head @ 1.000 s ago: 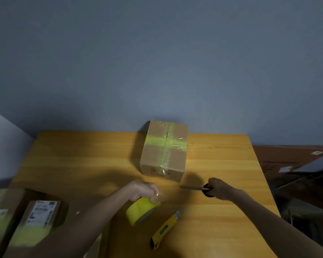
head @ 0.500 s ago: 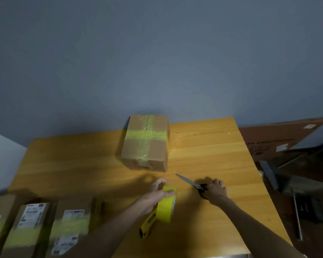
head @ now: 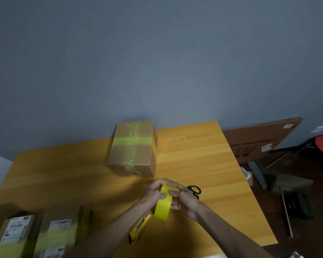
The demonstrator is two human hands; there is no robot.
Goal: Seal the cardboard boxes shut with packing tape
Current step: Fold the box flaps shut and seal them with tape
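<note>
Wooden table [head: 194,155]; left hand [head: 153,194], right hand [head: 184,199] curled round upright, seemingly glossy yellow tape roll [head: 163,207].

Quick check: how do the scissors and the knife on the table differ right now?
The scissors have black handles; the knife is yellow. The scissors lie past the right hand, the knife nearer the person, below the left hand. The scissors' blades are partly hidden behind the hands; the knife's far end is hidden by the tape roll. Both lie on the table, ungripped.
</note>
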